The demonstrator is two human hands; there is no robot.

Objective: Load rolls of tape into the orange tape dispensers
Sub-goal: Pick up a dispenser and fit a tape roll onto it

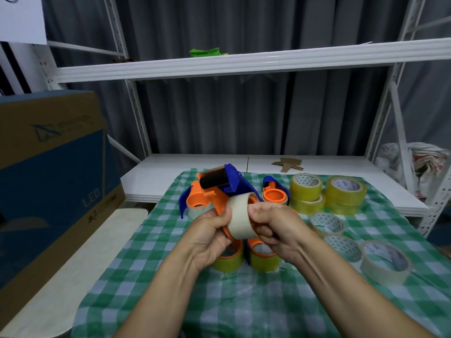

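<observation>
Grips a pale tape roll (pixel 240 224) with both hands, raised above the worktop (pixel 244 301): left hand (pixel 210 232) thumb on its left edge, right hand (pixel 274 225) pinching its right side. Seats it over the orange hub of a dispenser (pixel 220 185). Shows spare rolls (pixel 345 191) right of the hands, loaded dispensers (pixel 263 252) beneath them.

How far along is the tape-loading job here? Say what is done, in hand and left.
Done: four dispensers on the checked cloth look loaded. In hand: the left hand grips a fifth dispenser; the right hand pinches a pale roll on its hub. Left: loose yellow rolls and clear rolls lie at right; no empty dispenser shows.
</observation>
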